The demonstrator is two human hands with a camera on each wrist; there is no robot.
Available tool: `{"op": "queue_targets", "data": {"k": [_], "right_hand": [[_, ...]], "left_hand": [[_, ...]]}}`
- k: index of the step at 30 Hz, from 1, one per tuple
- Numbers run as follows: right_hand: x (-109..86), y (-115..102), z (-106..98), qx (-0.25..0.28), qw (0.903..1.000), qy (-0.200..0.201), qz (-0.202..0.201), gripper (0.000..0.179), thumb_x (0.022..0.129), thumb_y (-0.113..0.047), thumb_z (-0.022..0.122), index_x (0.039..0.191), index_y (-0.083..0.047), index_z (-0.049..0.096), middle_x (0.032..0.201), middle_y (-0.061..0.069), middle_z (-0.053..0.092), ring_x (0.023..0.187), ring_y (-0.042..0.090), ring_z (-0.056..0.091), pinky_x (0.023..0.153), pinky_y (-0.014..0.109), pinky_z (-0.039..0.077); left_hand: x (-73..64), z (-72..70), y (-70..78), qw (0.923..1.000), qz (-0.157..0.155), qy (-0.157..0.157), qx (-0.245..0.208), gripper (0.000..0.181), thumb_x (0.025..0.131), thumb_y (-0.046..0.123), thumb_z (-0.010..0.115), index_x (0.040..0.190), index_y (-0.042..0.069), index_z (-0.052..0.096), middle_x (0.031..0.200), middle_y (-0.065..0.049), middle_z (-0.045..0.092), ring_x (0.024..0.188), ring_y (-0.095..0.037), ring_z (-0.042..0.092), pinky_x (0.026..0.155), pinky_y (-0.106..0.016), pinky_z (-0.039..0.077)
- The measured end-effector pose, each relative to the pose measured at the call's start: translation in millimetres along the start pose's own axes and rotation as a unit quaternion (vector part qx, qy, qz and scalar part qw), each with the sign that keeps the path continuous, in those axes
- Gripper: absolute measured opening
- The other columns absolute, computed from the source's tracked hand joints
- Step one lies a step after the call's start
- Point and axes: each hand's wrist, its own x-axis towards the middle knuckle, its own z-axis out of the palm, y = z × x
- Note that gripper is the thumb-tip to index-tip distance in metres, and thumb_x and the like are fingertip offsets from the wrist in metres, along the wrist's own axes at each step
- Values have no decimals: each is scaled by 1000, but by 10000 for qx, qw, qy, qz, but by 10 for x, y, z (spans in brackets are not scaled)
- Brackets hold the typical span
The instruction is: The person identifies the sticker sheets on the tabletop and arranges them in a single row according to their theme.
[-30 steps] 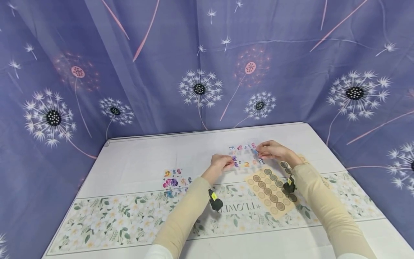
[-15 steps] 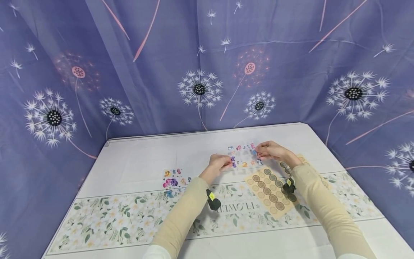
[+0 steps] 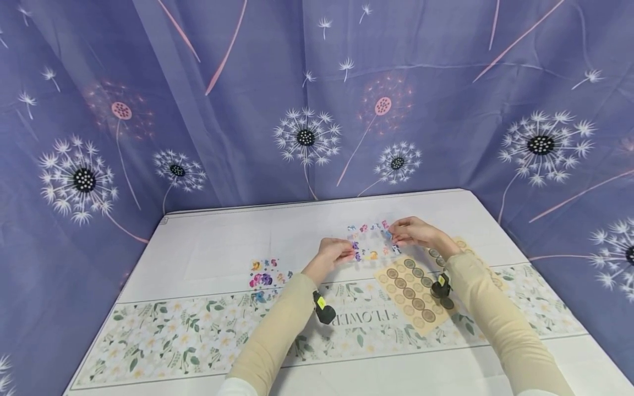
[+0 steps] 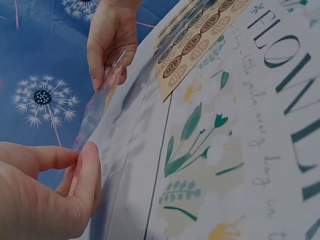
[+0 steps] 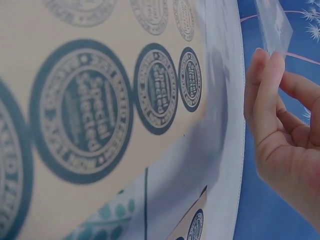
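Between both hands a clear sheet of colourful pony stickers (image 3: pixel 372 254) is stretched above the table's white part. My left hand (image 3: pixel 335 252) pinches its left edge between thumb and fingers, which shows close up in the left wrist view (image 4: pixel 82 150). At the opposite edge my right hand (image 3: pixel 415 231) pinches the sheet. In the right wrist view the thumb and fingertips of the right hand (image 5: pixel 287 115) meet on a corner of the clear sheet (image 5: pixel 275 30). The left wrist view shows the sheet (image 4: pixel 97 110) tilted, seen nearly edge-on.
A second clear sheet of pony stickers (image 3: pixel 262 279) lies on the table left of the left forearm. Tan sheets of round seal stickers (image 3: pixel 410 297) lie under and beside the right wrist. The tablecloth (image 3: pixel 198 242) carries a floral band, and a purple curtain (image 3: pixel 238 154) stands behind.
Both hands, still holding the sticker sheet between them, have drifted very slightly left. The things lying on the table stay where they were.
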Motion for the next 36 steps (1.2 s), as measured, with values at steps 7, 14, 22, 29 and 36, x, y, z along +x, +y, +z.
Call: {"op": "queue_targets", "data": {"k": [7, 14, 22, 29, 36], "right_hand": [[3, -9, 15, -63, 9999, -93, -11, 42, 102, -14, 47, 131, 16, 40, 89, 1, 65, 80, 8, 65, 78, 19, 60], [9, -6, 23, -36, 9999, -131, -46, 39, 101, -11, 47, 129, 16, 41, 89, 2, 65, 80, 9, 65, 77, 20, 60], [4, 29, 0, -47, 9985, -443, -315, 38, 100, -13, 51, 127, 12, 45, 93, 2, 66, 82, 9, 68, 79, 22, 61], [2, 15, -13, 14, 9955, -737, -600, 31, 99, -17, 54, 121, 4, 52, 90, 2, 68, 81, 10, 69, 76, 21, 61], [-17, -48, 52, -190, 9992, -334, -126, 43, 101, -12, 49, 133, 15, 38, 88, 2, 66, 78, 8, 66, 74, 22, 61]], "left_hand": [[0, -40, -13, 10000, 16, -32, 56, 25, 83, -9, 63, 108, -10, 65, 68, -6, 67, 60, -11, 65, 74, -27, 63], [-12, -58, -11, 9999, 28, -23, 153, 24, 84, -10, 62, 107, -9, 66, 68, -6, 66, 60, -11, 64, 74, -26, 63], [-25, -79, -6, 9997, 9, -68, 253, 26, 85, -10, 61, 111, -9, 64, 68, -4, 64, 58, -10, 63, 68, -22, 62], [-34, -85, -1, 9995, -28, -3, 313, 25, 85, -8, 62, 110, -7, 65, 73, -6, 67, 62, -10, 64, 72, -23, 62], [-52, -92, 11, 9995, -49, -44, 302, 25, 85, -8, 62, 111, -8, 64, 73, -6, 67, 61, -10, 64, 71, -23, 62]]}}
